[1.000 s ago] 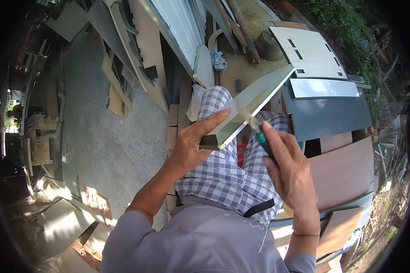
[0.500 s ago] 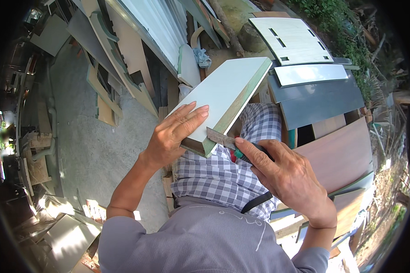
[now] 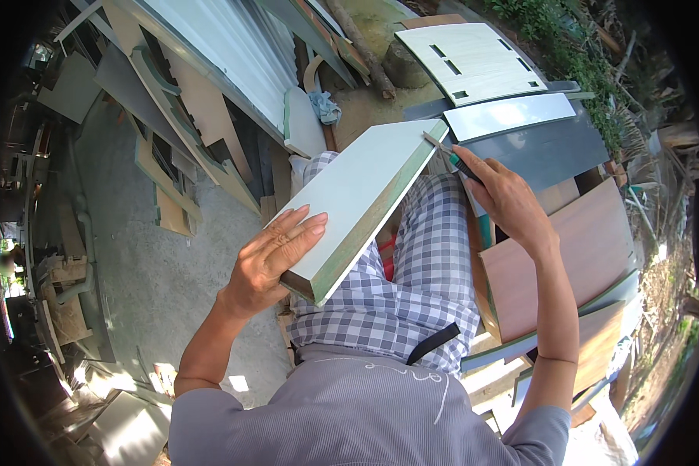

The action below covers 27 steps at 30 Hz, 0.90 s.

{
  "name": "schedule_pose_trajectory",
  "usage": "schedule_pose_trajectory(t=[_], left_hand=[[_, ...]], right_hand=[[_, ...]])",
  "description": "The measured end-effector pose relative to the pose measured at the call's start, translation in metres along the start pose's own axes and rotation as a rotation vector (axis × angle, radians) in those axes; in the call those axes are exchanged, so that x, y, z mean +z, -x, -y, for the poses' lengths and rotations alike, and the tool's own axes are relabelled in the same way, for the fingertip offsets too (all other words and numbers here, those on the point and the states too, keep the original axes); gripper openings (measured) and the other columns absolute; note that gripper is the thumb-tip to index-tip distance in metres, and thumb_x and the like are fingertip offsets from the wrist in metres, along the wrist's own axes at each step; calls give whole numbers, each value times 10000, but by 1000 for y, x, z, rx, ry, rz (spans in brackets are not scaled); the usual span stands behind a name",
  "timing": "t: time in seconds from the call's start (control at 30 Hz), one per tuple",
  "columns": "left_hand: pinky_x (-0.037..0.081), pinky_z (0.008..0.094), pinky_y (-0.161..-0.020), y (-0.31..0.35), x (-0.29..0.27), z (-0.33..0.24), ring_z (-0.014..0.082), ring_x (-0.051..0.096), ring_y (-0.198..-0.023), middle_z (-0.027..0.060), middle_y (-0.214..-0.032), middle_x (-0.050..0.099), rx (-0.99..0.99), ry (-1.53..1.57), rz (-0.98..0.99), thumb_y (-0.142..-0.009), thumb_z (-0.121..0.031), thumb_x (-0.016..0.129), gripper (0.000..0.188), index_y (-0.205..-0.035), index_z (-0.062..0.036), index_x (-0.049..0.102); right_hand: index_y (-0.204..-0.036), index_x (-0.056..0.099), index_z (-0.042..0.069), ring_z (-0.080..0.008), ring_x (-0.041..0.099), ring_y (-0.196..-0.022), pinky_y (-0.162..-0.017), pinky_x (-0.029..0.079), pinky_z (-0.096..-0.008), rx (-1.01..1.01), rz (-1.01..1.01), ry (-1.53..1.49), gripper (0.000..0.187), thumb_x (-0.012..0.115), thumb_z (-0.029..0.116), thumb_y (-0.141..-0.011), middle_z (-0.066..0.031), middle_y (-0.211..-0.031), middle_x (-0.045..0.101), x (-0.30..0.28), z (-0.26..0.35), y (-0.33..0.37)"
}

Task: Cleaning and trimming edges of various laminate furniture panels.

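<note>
A thick board [image 3: 365, 186] with a white face and greenish-brown edges lies tilted across my lap, its long edge running up to the right. My left hand [image 3: 268, 255] grips its near left corner, fingers flat on the white face and the thumb side out of sight underneath. In my right hand [image 3: 509, 198] is a utility knife [image 3: 463, 164] with a dark and green handle. Its blade rests against the edge near the board's far right corner. My right fingers are wrapped round the handle, the index finger stretched along it.
Several cut panels [image 3: 202, 109] lean at the upper left beside a corrugated sheet [image 3: 233, 58]. To the right lie a slotted white panel [image 3: 470, 62], a dark grey sheet [image 3: 536, 151] and a pinkish-brown board [image 3: 559, 260]. Concrete floor [image 3: 155, 287] extends on the left.
My right hand has moved the knife away from me along the edge, from the near corner to the far right corner. The board and left hand have shifted slightly nearer and left.
</note>
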<state>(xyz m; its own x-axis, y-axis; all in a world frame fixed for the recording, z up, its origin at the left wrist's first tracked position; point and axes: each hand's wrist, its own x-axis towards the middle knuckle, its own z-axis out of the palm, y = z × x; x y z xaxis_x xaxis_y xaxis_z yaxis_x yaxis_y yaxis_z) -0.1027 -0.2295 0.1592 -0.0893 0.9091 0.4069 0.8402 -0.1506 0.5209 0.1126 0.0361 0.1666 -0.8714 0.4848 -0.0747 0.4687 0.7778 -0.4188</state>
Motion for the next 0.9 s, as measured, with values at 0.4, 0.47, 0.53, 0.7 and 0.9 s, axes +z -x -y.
schedule_pose_trajectory(t=[0.4,0.47,0.53,0.7,0.9], left_hand=[[486,352,-871,26,-1,3,259,618,-975,157,-1057,628,-381,302,-247,-767,-78,688,407,-1145,2,558],[469,298,-808,31,0,10,197,608,-901,130,-1004,617,-663,559,-446,-807,-161,661,439,-1166,49,517],[428,349,-901,32,1,20,238,519,-1084,158,-1193,502,-759,774,-530,-798,-263,658,600,-1254,44,416],[366,386,-983,51,20,49,270,418,-1204,166,-1288,419,-824,1030,-631,-795,-337,643,708,-1313,39,342],[335,388,-1015,60,24,56,265,407,-1217,152,-1299,422,-760,1118,-686,-891,-319,518,603,-1328,43,311]], right_hand=[[-1358,403,167,-203,595,-732,-686,493,-322,273,-80,-527,437,454,218,-927,-125,-892,625,6,-22,-25],[-1370,383,137,-144,546,-689,-643,491,-299,277,-257,-628,443,433,223,-938,-89,-838,592,9,-24,-29],[-1374,372,120,-142,538,-680,-641,489,-298,260,-304,-735,447,422,223,-942,-81,-822,578,11,-18,-29],[-1387,331,71,-137,525,-625,-615,469,-281,248,-211,-903,485,407,251,-943,-83,-775,535,0,17,-19],[-1352,332,21,-338,610,-785,-707,464,-423,176,-315,-597,476,402,226,-929,-231,-863,566,-7,57,-23]])
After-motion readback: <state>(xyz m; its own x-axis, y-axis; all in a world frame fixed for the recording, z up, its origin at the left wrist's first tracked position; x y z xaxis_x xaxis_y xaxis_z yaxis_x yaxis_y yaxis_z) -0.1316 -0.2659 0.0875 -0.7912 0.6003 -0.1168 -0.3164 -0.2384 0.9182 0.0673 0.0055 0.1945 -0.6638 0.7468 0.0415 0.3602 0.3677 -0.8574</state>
